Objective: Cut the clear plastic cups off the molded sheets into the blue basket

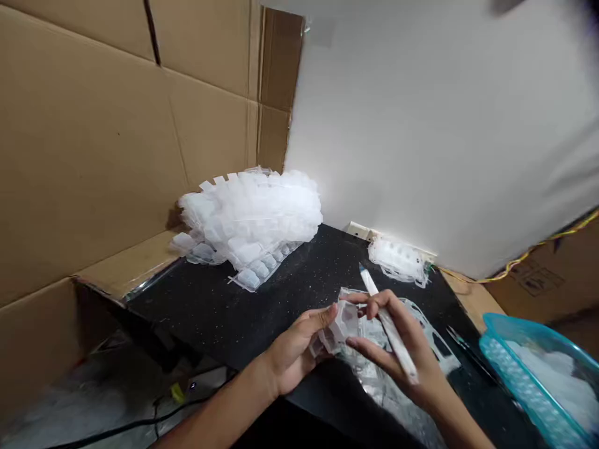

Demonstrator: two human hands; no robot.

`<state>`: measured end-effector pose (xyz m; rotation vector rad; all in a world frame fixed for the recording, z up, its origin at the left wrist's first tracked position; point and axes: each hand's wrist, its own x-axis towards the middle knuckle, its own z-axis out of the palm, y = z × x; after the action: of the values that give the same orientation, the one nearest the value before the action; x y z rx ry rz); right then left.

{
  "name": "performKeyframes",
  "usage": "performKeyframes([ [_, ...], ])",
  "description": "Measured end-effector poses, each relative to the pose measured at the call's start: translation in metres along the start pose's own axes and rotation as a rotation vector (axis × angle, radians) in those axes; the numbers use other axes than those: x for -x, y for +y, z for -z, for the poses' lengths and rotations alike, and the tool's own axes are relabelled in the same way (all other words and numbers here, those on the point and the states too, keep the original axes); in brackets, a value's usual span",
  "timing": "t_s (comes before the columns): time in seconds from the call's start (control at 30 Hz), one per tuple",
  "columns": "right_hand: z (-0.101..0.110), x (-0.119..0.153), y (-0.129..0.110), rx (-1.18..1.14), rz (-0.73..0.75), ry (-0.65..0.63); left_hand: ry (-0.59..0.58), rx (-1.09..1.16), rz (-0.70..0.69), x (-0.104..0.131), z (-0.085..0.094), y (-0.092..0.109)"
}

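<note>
My left hand (299, 349) is closed on a strip of translucent plastic pieces (344, 321), its thumb pressed on the near end. To the right, my right hand (397, 343) holds a white pen-like tool (395, 337) between its fingers, the dark tip pointing up and away. Its thumb and fingertips are at the right edge of the strip. Beneath both hands lie clear plastic sheets or frames (369, 368), partly hidden by the hands.
A large heap of translucent plastic strips (262, 212) stands at the back left of the black table (210, 318). A smaller stack (397, 259) lies by the wall. At the right are tweezers (468, 349) and a blue basket (528, 380) with white pieces.
</note>
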<state>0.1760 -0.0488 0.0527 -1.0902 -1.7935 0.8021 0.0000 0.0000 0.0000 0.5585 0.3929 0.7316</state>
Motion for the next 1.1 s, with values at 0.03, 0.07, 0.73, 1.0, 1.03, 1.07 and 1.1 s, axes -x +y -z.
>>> performKeyframes([
  [0.03, 0.004, 0.001, 0.002, -0.057, 0.0, 0.06, 0.031, -0.001, 0.017, -0.001, 0.002, -0.001],
  [0.07, 0.008, 0.001, 0.004, -0.103, 0.001, 0.112, 0.058, -0.003, 0.031, -0.002, 0.004, -0.003],
  [0.73, 0.005, 0.006, 0.013, 0.04, 0.108, 0.324, 0.097, 0.216, 0.157, -0.007, -0.004, -0.006],
  [1.0, -0.016, 0.011, 0.018, 0.311, 0.234, 0.127, 0.066, 0.252, 0.118, -0.007, -0.009, -0.006],
  [1.03, -0.021, 0.012, 0.019, 0.374, 0.262, 0.077, 0.064, 0.275, 0.115, -0.006, -0.011, -0.006],
  [1.07, -0.024, 0.013, 0.021, 0.429, 0.284, 0.033, 0.068, 0.295, 0.118, -0.006, -0.012, -0.006],
  [1.1, -0.028, 0.014, 0.021, 0.474, 0.304, -0.003, 0.081, 0.313, 0.125, -0.005, -0.013, -0.006],
])
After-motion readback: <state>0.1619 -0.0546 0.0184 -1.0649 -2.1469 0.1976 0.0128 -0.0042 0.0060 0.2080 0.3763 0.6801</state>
